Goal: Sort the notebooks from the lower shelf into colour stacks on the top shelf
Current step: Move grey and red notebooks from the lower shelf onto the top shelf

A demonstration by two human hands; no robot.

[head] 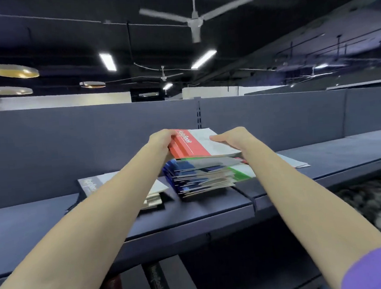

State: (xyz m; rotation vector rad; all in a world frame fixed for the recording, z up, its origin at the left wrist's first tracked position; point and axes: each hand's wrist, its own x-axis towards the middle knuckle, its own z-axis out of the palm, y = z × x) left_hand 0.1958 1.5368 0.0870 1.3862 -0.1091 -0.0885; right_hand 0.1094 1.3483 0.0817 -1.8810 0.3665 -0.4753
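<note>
Two bare arms reach forward over the top shelf (190,212). The left hand (161,138) grips the spine edge of a red-and-white notebook (198,143), tilted above a mixed stack (203,175). The right hand (232,137) pinches its opposite edge, thumb flat on the cover.

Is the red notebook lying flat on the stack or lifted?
Lifted and tilted. The red notebook is held by the left hand and right hand, its near edge raised clear of the mixed stack beneath.
</note>
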